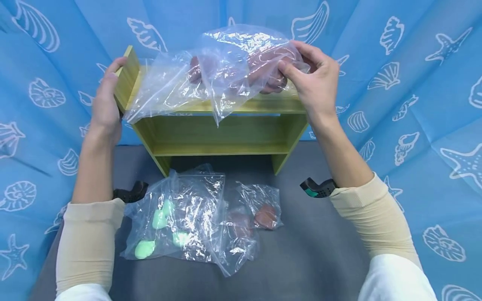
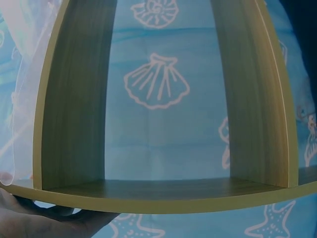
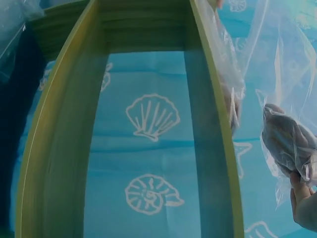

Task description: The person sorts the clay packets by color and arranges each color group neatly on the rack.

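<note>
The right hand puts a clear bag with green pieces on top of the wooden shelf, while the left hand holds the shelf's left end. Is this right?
Not quite. In the head view, the bag that the right hand pinches on the wooden shelf holds brown pieces. The green pieces lie in another bag on the table. The left hand does hold the shelf's left end.

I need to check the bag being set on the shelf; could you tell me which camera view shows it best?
The head view: the whole clear bag of brown lumps lies on the shelf top, pinched by the right hand. The right wrist view shows one edge with a lump; the left wrist view shows only a sliver.
</note>
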Demonstrator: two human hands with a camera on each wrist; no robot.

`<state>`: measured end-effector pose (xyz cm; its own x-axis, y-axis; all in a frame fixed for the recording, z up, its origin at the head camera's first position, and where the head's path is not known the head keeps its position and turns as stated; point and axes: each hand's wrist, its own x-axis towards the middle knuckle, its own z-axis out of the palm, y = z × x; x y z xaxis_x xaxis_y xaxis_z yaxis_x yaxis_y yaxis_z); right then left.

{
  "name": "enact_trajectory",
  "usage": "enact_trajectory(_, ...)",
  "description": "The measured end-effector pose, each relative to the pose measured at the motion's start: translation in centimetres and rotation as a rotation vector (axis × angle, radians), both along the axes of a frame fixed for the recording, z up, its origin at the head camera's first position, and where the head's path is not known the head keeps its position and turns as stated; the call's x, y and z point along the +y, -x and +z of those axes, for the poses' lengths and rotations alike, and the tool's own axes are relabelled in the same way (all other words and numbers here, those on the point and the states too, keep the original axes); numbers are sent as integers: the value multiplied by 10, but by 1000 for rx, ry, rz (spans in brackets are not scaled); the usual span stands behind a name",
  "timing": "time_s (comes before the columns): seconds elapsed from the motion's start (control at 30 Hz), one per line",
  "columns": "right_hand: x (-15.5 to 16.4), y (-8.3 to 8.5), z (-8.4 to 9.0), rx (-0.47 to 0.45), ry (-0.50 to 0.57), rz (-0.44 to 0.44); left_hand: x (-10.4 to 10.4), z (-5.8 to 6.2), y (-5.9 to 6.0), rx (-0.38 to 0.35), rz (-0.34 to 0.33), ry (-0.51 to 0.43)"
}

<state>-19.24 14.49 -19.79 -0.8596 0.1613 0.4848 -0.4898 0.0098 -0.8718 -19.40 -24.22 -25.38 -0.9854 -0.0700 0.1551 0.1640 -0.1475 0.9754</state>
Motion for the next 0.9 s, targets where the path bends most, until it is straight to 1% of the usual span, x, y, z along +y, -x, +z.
enact_trajectory(0.1, -4, 10, -5, -40, -14, -5, 0, -3, -1, 14, -8, 1)
enact_trajectory(0.27, -7, 21, -10, -116, -50, -38, 1, -3, 0, 12, -1, 22)
enact_trajectory(0.43, -4, 30, -19, -174, -140, -92, 1, -3, 1, 11, 0, 36)
enact_trajectory(0.53, 0, 35, -23, -172, -206, -122, 1, -3, 1, 10, 4, 34)
enact_trajectory(0.63, 3, 36, -25, -168, -304, -163, 1, -2, 1, 5, 11, 35)
enact_trajectory(0.73, 5, 36, -27, -196, -375, -168, 1, -1, 0, 0, 19, 42)
enact_trajectory(0.87, 6, 35, -30, -249, -454, -152, 1, -1, 0, 2, 20, 43)
enact_trajectory(0.9, 6, 35, -30, -254, -490, -155, 1, -2, 0, 3, 20, 41)
